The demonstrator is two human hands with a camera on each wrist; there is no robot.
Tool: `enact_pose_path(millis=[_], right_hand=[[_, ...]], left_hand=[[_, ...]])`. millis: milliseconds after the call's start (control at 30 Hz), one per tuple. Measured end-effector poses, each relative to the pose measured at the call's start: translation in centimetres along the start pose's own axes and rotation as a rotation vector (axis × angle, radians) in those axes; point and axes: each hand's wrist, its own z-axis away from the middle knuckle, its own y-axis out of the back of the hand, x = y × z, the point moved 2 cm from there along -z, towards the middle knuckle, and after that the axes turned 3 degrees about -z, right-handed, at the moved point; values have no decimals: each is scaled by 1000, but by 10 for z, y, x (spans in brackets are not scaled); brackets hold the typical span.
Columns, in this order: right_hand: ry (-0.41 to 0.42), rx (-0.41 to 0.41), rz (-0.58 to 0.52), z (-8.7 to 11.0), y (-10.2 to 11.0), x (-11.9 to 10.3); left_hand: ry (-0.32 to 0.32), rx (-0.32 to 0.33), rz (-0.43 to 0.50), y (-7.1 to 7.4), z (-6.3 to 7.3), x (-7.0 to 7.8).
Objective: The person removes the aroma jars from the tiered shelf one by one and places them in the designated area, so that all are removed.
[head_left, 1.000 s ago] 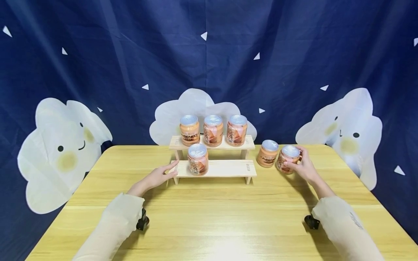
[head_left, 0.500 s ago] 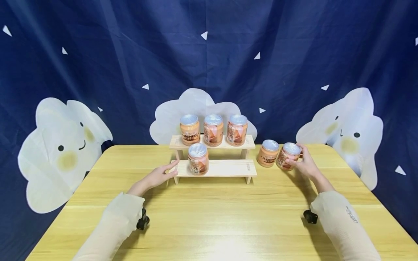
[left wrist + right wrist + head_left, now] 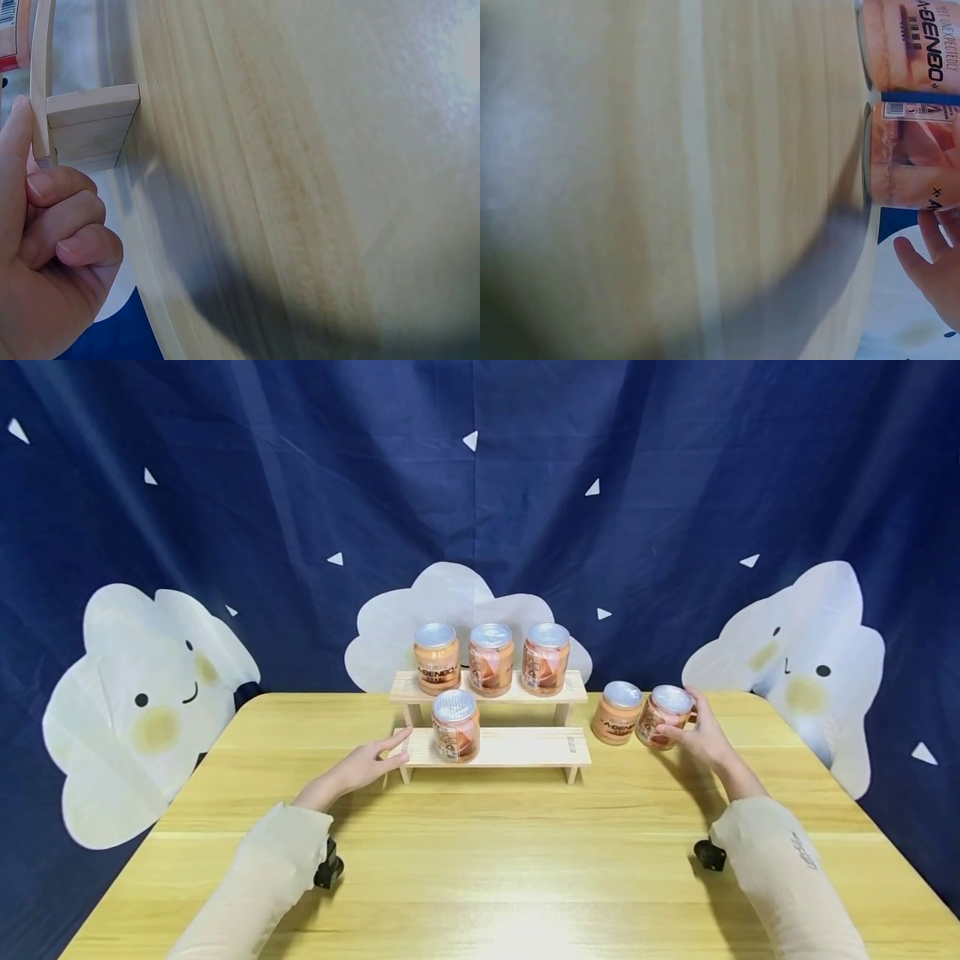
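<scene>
Jar gripped by R hand, lower stand pinched by L hand; pick-up step prob. reached, level lift likely req'd next.

Extends the left arm and right arm forward, well apart. Pinches with the left hand, several fingers curled; grips with the right hand, thumb bent inward.
</scene>
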Motion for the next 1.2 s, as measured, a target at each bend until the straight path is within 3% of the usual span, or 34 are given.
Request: enact_pose_path(millis=[300, 667, 800, 967, 1200], right_hand=[[-22, 67, -58, 12, 6, -9], [104, 175, -158, 16, -5, -45], [162, 136, -242, 16, -24, -58], [220, 56, -267, 22, -62, -75], [259, -81, -287, 23, -109, -98]], left_hand=[[-7, -3, -1, 0, 1, 0], [-8, 10, -2, -1, 5, -2], [-6, 15, 6, 0, 4, -3], [1, 15, -9, 2, 0, -5], [-62, 21, -24, 1, 2, 1]])
